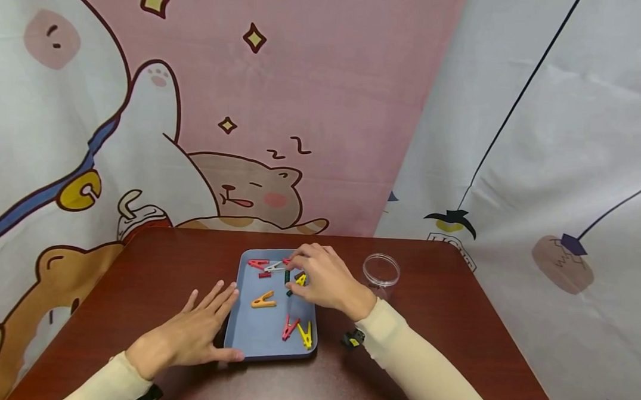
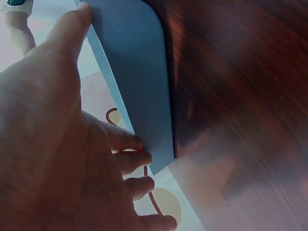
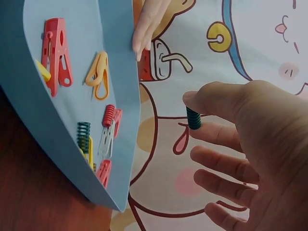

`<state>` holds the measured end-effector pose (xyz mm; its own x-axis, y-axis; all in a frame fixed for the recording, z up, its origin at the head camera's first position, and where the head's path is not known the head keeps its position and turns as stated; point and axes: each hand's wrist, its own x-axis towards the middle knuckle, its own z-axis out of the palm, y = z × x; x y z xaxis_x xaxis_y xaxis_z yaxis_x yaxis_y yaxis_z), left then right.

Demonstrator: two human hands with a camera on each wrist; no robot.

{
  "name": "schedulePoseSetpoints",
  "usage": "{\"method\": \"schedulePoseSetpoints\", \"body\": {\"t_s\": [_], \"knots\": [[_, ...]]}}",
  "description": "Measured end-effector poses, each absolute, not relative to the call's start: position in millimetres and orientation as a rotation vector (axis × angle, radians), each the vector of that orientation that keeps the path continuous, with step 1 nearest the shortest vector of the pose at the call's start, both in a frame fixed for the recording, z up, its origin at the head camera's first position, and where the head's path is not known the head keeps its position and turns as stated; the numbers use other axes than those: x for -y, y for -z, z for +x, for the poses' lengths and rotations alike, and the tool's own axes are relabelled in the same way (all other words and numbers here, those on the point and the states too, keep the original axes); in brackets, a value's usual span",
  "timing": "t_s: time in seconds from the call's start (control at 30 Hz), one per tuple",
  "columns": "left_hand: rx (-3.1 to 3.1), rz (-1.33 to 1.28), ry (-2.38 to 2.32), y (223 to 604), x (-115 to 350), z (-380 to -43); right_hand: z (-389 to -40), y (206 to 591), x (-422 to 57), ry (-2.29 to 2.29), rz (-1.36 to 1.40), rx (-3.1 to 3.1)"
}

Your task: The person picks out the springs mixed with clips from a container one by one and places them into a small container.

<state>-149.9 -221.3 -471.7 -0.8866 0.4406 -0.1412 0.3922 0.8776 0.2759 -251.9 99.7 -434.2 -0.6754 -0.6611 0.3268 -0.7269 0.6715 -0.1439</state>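
Observation:
A dark green coil spring (image 3: 193,118) is pinched between thumb and index finger of my right hand (image 1: 330,281), above the far right part of a blue-grey tray (image 1: 244,337). My left hand (image 1: 194,329) lies along the tray's left side, fingers extended, its thumb at the near left corner and fingertips touching the wall (image 2: 132,82). Inside the tray are an orange clothespin (image 1: 264,301), a red clothespin (image 1: 290,328) beside a yellow one (image 1: 306,336), and a white clothespin (image 1: 273,268). Another green spring (image 3: 83,137) and a red spring (image 3: 109,115) lie there too.
A round clear plastic container (image 1: 380,271) stands right of the tray on the dark red-brown table (image 1: 428,324). Behind the table hangs a cartoon-printed cloth (image 1: 324,105). The right hand partly covers things at the tray's far right.

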Motion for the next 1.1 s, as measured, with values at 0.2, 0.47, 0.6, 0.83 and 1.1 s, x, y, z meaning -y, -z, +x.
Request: {"method": "schedulePoseSetpoints", "body": {"t_s": [0.2, 0.47, 0.6, 0.83, 1.1], "knots": [[-2.840, 0.631, -0.369, 470.5, 221.7, -150.4, -249.9, 431.9, -114.0, -0.397, 1.081, 2.627], [-2.843, 0.628, -0.365, 472.1, 222.6, -151.0, -250.7, 428.8, -130.6, -0.393, 1.040, 2.602], [-2.847, 0.630, -0.366, 472.8, 222.1, -150.7, -250.5, 426.5, -139.0, -0.413, 1.017, 2.601], [-2.859, 0.652, -0.338, 473.9, 222.5, -151.4, -248.4, 421.9, -154.7, -0.450, 0.980, 2.613], [-2.877, 0.683, -0.312, 475.6, 224.2, -151.2, -249.4, 423.6, -172.6, -0.475, 0.952, 2.632]]}}
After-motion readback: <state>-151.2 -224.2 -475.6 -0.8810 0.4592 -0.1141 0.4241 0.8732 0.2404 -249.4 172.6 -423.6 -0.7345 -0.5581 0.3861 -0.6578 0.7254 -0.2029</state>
